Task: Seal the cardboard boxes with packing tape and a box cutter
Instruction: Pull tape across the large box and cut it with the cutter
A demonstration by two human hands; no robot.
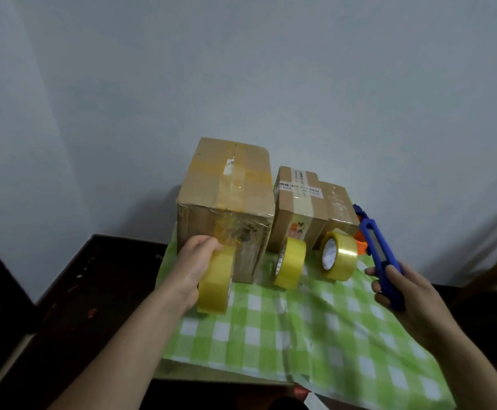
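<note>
Behind the large cardboard box (226, 199), the lower near faces of the smaller boxes (306, 208) are hidden by two tape rolls (290, 263), their label print is too blurred to read, and an orange object (361, 245) shows only partly past the blue box cutter (384, 261).

We count three cardboard boxes at the centre of the frame: a large box (225, 199), a middle box (297, 202) and a smaller box (337, 202) at the right. We count three rolls of yellowish packing tape: the left roll (214, 284), the centre roll (290, 263) and the right roll (339, 255). We see one blue box cutter (384, 261) at right, one green checked cloth (315, 327) below, one orange object (361, 244), partly hidden, and two hands: the left hand (194, 261) and the right hand (404, 288).
</note>
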